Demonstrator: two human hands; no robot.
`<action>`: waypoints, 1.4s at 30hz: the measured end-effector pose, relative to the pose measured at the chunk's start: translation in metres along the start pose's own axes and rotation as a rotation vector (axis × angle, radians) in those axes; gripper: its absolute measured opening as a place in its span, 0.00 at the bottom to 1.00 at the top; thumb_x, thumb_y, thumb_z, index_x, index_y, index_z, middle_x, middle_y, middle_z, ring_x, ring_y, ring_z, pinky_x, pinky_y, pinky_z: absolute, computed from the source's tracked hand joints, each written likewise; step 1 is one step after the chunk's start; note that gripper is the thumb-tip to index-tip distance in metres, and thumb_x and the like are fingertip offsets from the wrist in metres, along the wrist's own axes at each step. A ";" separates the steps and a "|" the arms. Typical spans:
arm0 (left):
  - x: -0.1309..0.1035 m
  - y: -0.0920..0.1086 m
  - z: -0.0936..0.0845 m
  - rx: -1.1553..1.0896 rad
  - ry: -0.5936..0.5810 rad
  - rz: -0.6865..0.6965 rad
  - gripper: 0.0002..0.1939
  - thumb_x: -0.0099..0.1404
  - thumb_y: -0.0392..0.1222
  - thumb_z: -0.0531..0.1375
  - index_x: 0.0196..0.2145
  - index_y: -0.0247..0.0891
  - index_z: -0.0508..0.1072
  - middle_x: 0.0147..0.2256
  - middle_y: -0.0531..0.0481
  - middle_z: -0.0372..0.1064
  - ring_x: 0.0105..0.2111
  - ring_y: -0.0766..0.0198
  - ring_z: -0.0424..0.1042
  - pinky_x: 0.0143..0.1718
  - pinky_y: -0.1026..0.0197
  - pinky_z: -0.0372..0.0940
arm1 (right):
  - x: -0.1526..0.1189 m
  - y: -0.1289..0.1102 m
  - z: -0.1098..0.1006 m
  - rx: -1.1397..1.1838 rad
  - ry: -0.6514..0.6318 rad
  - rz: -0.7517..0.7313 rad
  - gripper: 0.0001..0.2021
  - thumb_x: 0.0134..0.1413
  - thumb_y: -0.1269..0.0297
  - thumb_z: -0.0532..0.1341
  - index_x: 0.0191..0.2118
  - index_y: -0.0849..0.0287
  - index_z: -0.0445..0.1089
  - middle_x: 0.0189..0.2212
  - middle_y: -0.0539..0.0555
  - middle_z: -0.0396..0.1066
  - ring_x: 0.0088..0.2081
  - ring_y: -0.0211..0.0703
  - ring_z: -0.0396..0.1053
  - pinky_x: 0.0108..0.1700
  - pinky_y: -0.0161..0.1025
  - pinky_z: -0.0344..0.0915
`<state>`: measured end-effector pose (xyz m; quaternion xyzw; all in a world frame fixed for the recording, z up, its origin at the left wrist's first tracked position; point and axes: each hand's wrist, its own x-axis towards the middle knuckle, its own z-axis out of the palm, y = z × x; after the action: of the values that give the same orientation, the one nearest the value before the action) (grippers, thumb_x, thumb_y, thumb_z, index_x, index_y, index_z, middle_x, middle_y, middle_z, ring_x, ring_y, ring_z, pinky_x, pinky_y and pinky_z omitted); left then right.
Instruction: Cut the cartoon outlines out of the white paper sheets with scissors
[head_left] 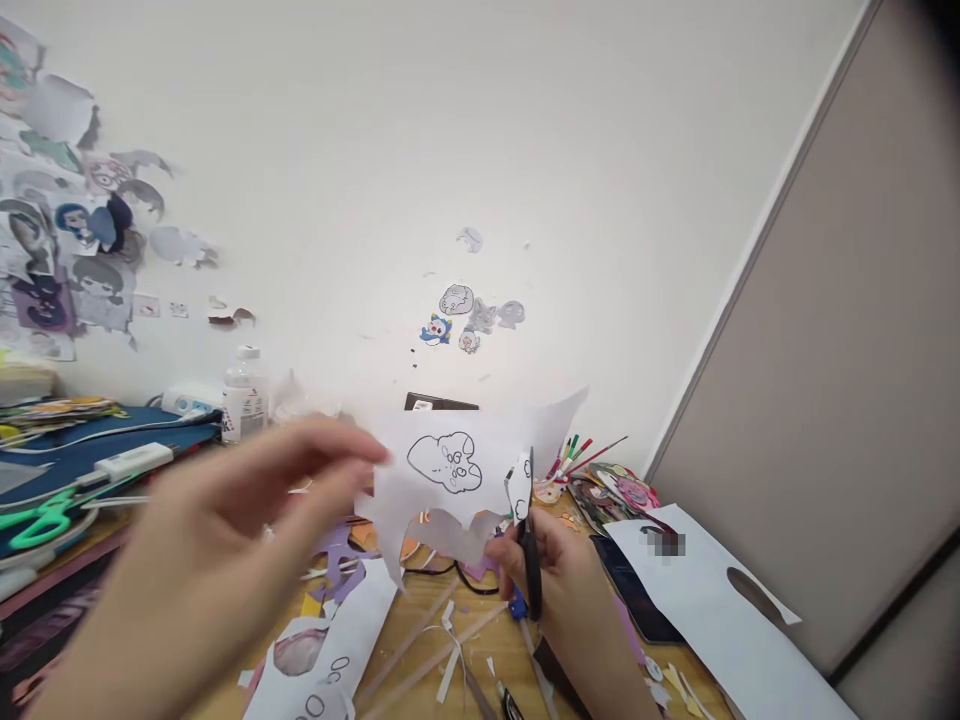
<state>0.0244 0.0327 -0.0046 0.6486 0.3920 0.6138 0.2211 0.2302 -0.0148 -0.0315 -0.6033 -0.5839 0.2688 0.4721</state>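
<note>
The right hand (562,570) has its grip clamped on the scissors (533,575), fingers around the black handles, with the blades pointing up and tilted only slightly. How far the blades stand apart is hard to tell. They meet the view of the paper (397,430) at its right part, and most of the paper lies left of them, raised above the tabletop (412,705). Its long axis runs left to right, so the scissors stand roughly square across it. The larger drawing (444,463) sits between the two hands, nearer the left fingers than the blades; small outlined shapes lie right beside the blades. The lower edge is ragged, and the far right corner sweeps upward. The left hand (217,540) is blurred at the left edge, thumb and forefinger close together there; whether its grip pinches the paper, I cannot tell. Farther off to the right stand the pens (570,455).
</note>
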 end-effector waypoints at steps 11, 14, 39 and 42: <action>-0.022 0.019 0.045 -0.052 -0.396 0.130 0.09 0.67 0.40 0.48 0.28 0.40 0.60 0.36 0.51 0.63 0.39 0.63 0.63 0.39 0.63 0.57 | -0.012 -0.006 0.018 0.150 -0.245 0.005 0.13 0.49 0.57 0.62 0.26 0.61 0.61 0.20 0.47 0.61 0.23 0.37 0.59 0.26 0.34 0.55; -0.016 0.019 0.036 -0.081 -0.484 0.140 0.11 0.68 0.40 0.47 0.27 0.40 0.59 0.35 0.52 0.63 0.38 0.64 0.63 0.38 0.64 0.56 | -0.014 -0.008 0.015 0.302 -0.436 0.010 0.11 0.50 0.59 0.60 0.27 0.61 0.61 0.20 0.48 0.62 0.23 0.36 0.59 0.26 0.33 0.53; 0.002 0.013 0.017 -0.029 -0.812 0.078 0.11 0.65 0.40 0.48 0.24 0.40 0.58 0.49 0.50 0.66 0.47 0.57 0.62 0.47 0.58 0.54 | -0.016 -0.007 -0.015 0.154 -0.730 0.058 0.16 0.51 0.50 0.60 0.32 0.60 0.63 0.20 0.46 0.66 0.14 0.26 0.51 0.13 0.25 0.47; 0.004 0.016 0.017 -0.087 -0.835 0.106 0.12 0.65 0.38 0.47 0.23 0.39 0.57 0.44 0.51 0.68 0.42 0.61 0.65 0.44 0.61 0.56 | -0.016 -0.009 -0.013 0.198 -0.717 0.017 0.15 0.53 0.52 0.59 0.31 0.60 0.62 0.18 0.44 0.65 0.12 0.25 0.50 0.12 0.25 0.46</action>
<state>0.0445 0.0293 0.0081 0.8510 0.2086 0.3249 0.3560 0.2344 -0.0347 -0.0224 -0.4272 -0.6781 0.5222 0.2914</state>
